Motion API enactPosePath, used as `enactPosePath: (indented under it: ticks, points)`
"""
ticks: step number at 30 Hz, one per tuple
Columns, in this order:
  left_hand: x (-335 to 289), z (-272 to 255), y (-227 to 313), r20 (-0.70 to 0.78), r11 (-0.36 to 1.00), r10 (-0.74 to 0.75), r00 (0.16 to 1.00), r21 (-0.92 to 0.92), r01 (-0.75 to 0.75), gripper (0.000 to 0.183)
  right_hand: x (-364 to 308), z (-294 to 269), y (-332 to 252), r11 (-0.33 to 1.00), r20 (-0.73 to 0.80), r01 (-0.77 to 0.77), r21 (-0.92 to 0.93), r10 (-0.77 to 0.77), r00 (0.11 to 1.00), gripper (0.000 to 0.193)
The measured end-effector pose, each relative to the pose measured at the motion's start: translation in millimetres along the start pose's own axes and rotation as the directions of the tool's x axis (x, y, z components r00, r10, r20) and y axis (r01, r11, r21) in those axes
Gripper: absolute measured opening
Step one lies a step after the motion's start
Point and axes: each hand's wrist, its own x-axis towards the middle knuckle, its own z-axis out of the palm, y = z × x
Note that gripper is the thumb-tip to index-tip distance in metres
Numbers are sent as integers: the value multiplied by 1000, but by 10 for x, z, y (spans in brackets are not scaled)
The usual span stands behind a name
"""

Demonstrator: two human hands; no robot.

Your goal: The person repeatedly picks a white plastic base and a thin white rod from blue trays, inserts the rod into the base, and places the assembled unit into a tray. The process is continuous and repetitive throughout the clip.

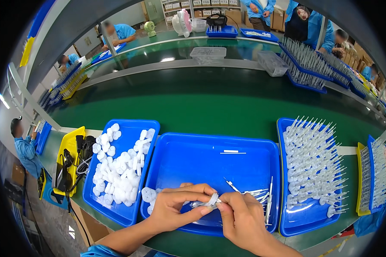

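Your left hand (172, 209) is gripping, right hand (243, 216) pinching at, a white plastic disc (212, 200). Stemmed white discs (309, 160) are looking finished; loose discs (119, 173) are waiting.

Left hand (173, 208) pinching white plastic disc (212, 199); right hand (243, 218) against it; both above blue tray (188, 158) with slim white rods (269, 201).

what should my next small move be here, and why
Probably press gently with your right hand while your left hand holds the white disc steady: your right hand pinches what looks like a small white piece against it, and the disc pieces in the right tray have thin rods sticking up.
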Motion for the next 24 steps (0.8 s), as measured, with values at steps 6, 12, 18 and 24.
enactPosePath:
  ticks: [6, 12, 18, 24]
  points:
    - [56, 13, 115, -43, 973, 153, 987, 182, -143, 44, 90, -67, 53, 995, -23, 99, 26, -99, 995, 14]
    - [79, -29, 47, 30, 954, 254, 967, 157, -256, 44, 74, -67, 90, 991, -16, 127, 30, -127, 992, 22]
    - [94, -30, 115, 41, 937, 266, 963, 223, -269, 42, 95, -119, -34, 988, -82, 120, 95, -113, 990, 14]
    - [63, -38, 49, 16, 969, 221, 975, 108, -221, 39, 91, -91, -51, 987, -89, 99, 129, -88, 992, 13]
